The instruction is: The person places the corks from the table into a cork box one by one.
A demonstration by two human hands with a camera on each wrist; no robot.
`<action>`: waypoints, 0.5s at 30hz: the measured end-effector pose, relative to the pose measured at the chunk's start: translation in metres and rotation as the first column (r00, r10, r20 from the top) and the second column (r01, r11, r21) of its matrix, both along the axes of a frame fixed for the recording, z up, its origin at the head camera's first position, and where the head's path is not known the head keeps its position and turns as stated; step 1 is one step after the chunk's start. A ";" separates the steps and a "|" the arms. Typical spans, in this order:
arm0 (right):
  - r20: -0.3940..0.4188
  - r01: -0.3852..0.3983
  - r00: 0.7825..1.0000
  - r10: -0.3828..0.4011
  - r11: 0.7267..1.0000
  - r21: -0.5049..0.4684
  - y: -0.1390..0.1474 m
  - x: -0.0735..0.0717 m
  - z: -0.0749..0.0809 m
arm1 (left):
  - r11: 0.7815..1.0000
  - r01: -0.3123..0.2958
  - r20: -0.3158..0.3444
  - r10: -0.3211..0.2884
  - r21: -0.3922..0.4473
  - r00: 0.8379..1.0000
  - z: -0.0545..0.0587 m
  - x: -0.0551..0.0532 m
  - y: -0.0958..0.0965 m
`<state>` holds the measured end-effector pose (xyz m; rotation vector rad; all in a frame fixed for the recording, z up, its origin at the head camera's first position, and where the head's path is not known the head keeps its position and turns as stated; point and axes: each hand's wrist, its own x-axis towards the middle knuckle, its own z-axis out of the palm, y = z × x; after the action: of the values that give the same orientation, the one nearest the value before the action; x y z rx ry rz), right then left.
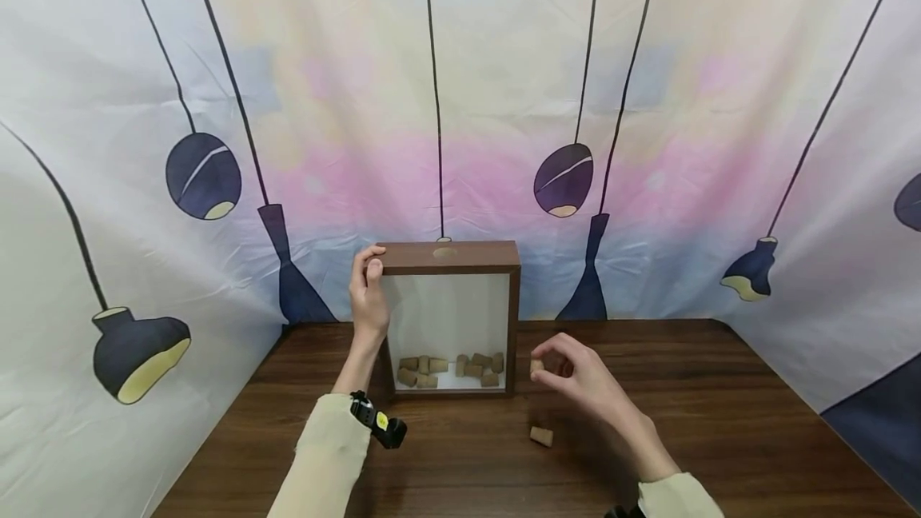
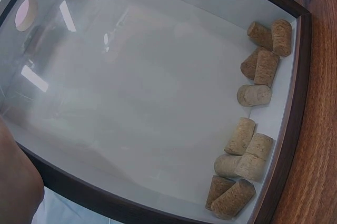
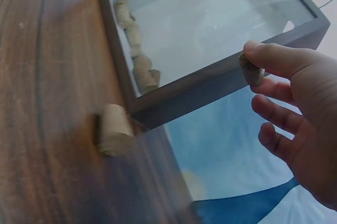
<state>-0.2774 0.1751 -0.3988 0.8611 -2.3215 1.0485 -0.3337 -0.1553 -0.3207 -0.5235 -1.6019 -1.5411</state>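
A brown-framed shadow box [image 1: 446, 258] with a clear front stands upright on the table, a round hole [image 1: 444, 253] in its top. Several corks [image 2: 258, 95] lie along its bottom inside. At its upper left corner, my left hand [image 1: 369, 298] grips the frame, thumb on the front. My right hand [image 1: 586, 378] pinches one cork [image 3: 251, 70] between thumb and fingertips, just right of the box and above the table. Another loose cork [image 1: 541, 436] lies on the wood in front of that hand; it looks blurred in the right wrist view.
The dark wooden table [image 1: 446, 470] extends to a cloth backdrop [image 1: 489, 102] printed with hanging lamps, which closes in the back and both sides. A black strap device [image 1: 377, 420] sits on my left wrist.
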 end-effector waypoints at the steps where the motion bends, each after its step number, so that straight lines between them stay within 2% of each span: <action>1: -0.013 -0.003 1.000 0.003 1.000 0.002 0.000 0.000 0.003 | 1.000 -0.002 0.000 0.002 0.000 1.000 0.000 0.000 0.000; 12: -0.168 -0.032 0.985 0.037 0.999 0.031 -0.010 -0.001 0.046 | 1.000 -0.001 -0.025 0.001 0.003 1.000 0.000 -0.002 0.000; 15: -0.185 -0.029 0.982 0.036 0.999 0.039 -0.014 -0.001 0.060 | 1.000 0.003 -0.022 -0.002 0.006 1.000 -0.001 -0.002 -0.001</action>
<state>-0.2787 0.1608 -0.3386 0.9706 -2.1832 0.9011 -0.3354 -0.1558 -0.3213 -0.5376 -1.5799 -1.5365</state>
